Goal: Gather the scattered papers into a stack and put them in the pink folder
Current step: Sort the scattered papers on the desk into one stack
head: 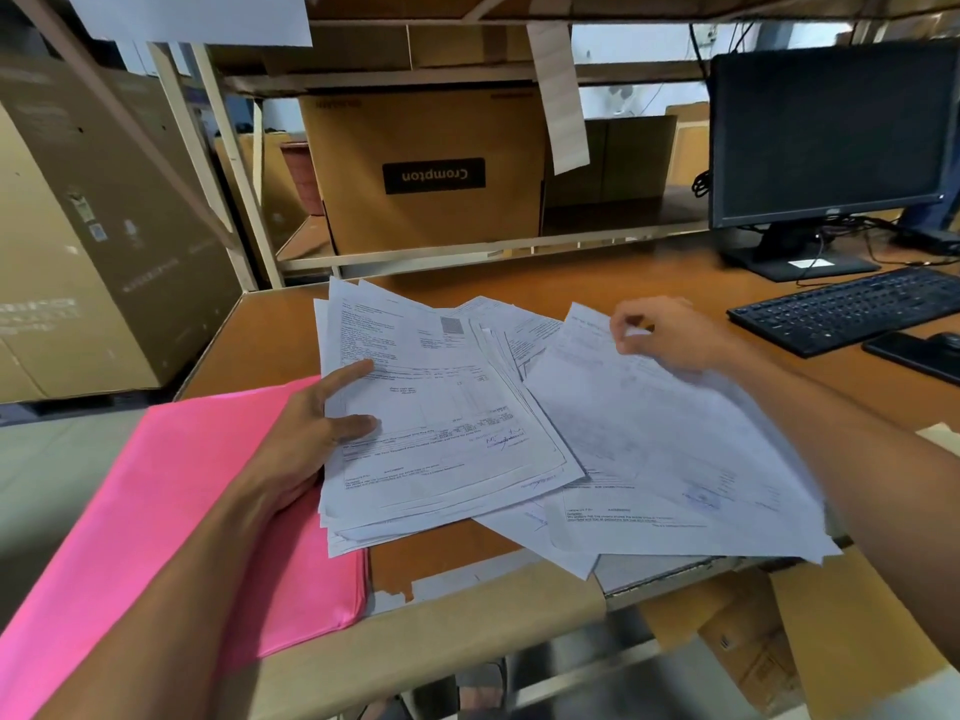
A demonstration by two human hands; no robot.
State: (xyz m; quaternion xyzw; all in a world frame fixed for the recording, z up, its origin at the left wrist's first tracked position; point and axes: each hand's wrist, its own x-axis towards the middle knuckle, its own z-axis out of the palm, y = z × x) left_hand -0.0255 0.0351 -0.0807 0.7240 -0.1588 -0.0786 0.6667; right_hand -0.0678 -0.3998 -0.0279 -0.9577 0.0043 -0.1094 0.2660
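Note:
A loose stack of printed papers (441, 407) lies at the desk's middle, its left edge over the pink folder (171, 511). My left hand (317, 428) grips that stack at its left edge, thumb and a finger on top. To the right, a single sheet (665, 449) lies over more spread papers that overhang the front edge. My right hand (665, 332) pinches the far corner of that sheet. The folder lies flat and closed at the left front of the desk, under my left forearm.
A wooden desk (597, 283) carries a black keyboard (852, 309), a phone (914, 356) and a monitor (831, 132) at the right. A shelf with a cardboard box (431, 168) stands behind. Large boxes (93, 226) stand to the left.

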